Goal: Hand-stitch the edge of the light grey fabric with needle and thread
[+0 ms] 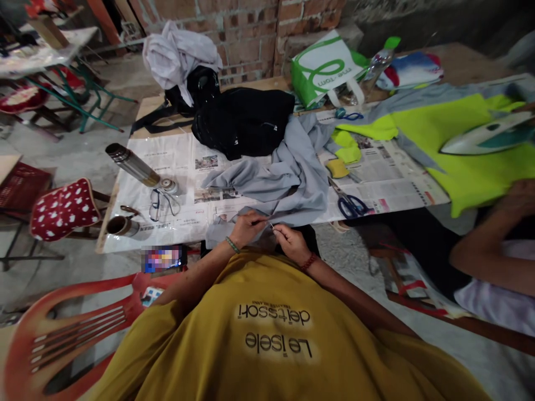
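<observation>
Table [137,184] w/ newspaper cover, grey garment [288,178] heaped mid-table, its hem hanging off the near edge right at the person's hands. Black bag [246,120] behind it, blue scissors [351,205] to the right, flask [131,164] left. Looks like hand-stitching the hem, mid-seam. Left hand [246,227] pinched shut on the grey fabric edge; right hand [290,240] fingers closed on a needle [271,225], tip at the cloth. Next move prob needs a steady pull through w/ fabric kept taut, fingers clear of the point
</observation>
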`<move>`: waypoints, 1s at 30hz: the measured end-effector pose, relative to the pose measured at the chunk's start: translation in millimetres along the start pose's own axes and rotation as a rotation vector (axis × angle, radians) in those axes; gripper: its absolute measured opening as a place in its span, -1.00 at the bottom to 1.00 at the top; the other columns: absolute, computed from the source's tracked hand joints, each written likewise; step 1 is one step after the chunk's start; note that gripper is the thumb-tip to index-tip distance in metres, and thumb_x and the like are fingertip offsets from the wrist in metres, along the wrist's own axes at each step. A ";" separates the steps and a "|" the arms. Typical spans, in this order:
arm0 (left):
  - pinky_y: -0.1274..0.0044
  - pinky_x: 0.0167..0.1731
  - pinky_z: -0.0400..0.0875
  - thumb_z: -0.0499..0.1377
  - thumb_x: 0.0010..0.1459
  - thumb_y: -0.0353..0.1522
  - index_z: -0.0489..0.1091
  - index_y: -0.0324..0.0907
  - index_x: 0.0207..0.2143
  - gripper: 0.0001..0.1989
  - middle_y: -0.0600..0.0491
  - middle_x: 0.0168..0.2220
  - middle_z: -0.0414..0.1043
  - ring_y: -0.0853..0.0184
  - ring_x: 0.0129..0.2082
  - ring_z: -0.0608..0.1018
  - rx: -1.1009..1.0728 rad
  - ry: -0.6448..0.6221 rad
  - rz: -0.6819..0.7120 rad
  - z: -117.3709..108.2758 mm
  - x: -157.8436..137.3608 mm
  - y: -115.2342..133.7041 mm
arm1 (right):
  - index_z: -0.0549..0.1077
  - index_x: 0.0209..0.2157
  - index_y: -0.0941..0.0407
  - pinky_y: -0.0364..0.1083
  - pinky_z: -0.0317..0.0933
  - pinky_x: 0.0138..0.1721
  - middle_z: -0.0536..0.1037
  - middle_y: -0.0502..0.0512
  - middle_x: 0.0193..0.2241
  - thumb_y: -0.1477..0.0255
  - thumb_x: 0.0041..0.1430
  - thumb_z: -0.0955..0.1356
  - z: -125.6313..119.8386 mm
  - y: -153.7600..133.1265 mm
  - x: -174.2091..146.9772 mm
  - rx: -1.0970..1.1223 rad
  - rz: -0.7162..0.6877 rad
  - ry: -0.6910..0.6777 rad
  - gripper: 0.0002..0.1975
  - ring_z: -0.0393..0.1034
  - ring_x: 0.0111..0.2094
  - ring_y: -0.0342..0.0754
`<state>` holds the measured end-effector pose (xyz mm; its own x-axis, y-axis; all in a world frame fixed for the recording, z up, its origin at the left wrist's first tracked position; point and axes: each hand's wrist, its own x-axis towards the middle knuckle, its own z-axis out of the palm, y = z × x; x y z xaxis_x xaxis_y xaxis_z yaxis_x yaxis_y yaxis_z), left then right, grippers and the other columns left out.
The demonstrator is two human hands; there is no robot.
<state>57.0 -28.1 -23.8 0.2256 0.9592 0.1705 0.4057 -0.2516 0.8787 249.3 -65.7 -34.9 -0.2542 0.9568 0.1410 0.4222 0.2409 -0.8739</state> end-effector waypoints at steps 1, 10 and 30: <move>0.51 -0.27 0.46 0.28 0.12 -0.41 0.62 -0.16 -0.32 -0.90 0.02 -0.40 0.55 0.35 -0.37 0.55 0.000 -0.002 -0.001 -0.2 -0.1 0.4 | 0.49 -0.33 0.05 -0.14 0.23 -0.43 0.46 -0.02 -0.59 0.25 0.30 0.24 -0.5 -0.7 -0.1 0.000 0.003 -0.001 -0.75 0.34 -0.53 -0.09; 0.50 -0.26 0.45 0.26 0.12 -0.43 0.63 -0.18 -0.32 -0.88 0.01 -0.39 0.56 0.33 -0.36 0.55 -0.032 0.005 -0.011 -1.0 -1.7 2.3 | 0.46 -0.37 0.06 -0.15 0.19 -0.47 0.39 -0.06 -0.64 0.27 0.27 0.24 -0.4 -2.2 4.2 0.018 0.030 0.000 -0.76 0.29 -0.58 -0.12; 0.46 -0.23 0.45 0.26 0.11 -0.43 0.62 -0.20 -0.36 -0.89 -0.03 -0.38 0.56 0.29 -0.34 0.53 -0.036 0.009 -0.078 -3.2 -2.0 8.3 | 0.48 -0.37 0.06 -0.14 0.20 -0.45 0.42 -0.04 -0.62 0.29 0.27 0.26 -1.9 -6.0 2.7 -0.012 0.018 -0.013 -0.77 0.31 -0.56 -0.11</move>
<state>57.1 -31.7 -15.5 0.1860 0.9770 0.1046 0.3900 -0.1711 0.9048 247.7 -64.3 -28.4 -0.2575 0.9589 0.1189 0.4369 0.2253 -0.8708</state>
